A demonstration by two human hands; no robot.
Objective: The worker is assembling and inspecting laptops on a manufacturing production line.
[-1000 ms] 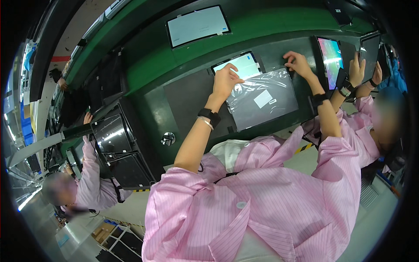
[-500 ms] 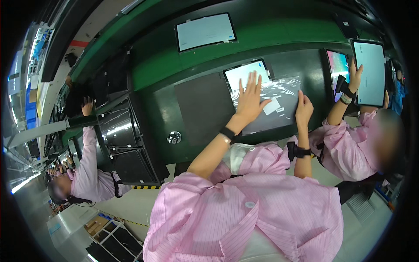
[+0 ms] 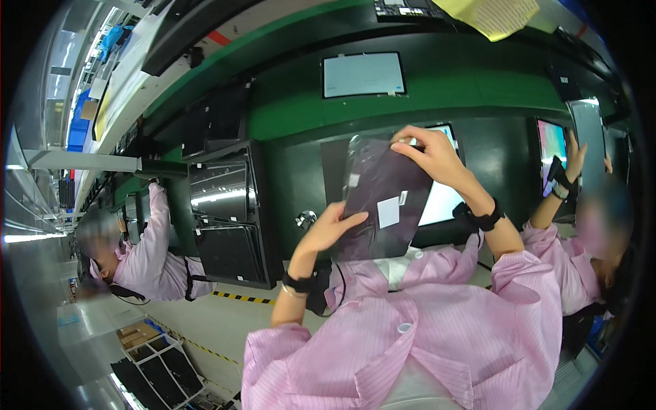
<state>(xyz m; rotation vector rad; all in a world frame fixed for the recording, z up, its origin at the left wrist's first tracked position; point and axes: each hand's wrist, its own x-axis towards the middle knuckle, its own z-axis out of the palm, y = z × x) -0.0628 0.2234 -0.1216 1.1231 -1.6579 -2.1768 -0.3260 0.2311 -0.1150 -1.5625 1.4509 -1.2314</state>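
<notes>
A dark tablet sealed in a clear plastic bag (image 3: 383, 198) is lifted clear of the counter, tilted, with a white sticker on its face. The left hand (image 3: 328, 229) grips its lower left edge, thumb across the front. The right hand (image 3: 427, 154) pinches its upper right corner, fingers closed on the bag.

Just behind the bagged tablet, a lit white screen (image 3: 441, 191) lies on the dark mat of the green counter (image 3: 301, 116). Above it on the green surface sits a pale grey panel (image 3: 363, 74). Left of the bagged tablet, a stack of dark glossy panels (image 3: 225, 212) stands on the counter.

Further left, a co-worker in a pink coat (image 3: 140, 256) reaches toward the stack. Right of the bagged tablet, another person's hand (image 3: 572, 160) holds up a device near a colourful screen (image 3: 549, 147). Below the stack, a rack of dark panels (image 3: 160, 372) stands on the pale floor.
</notes>
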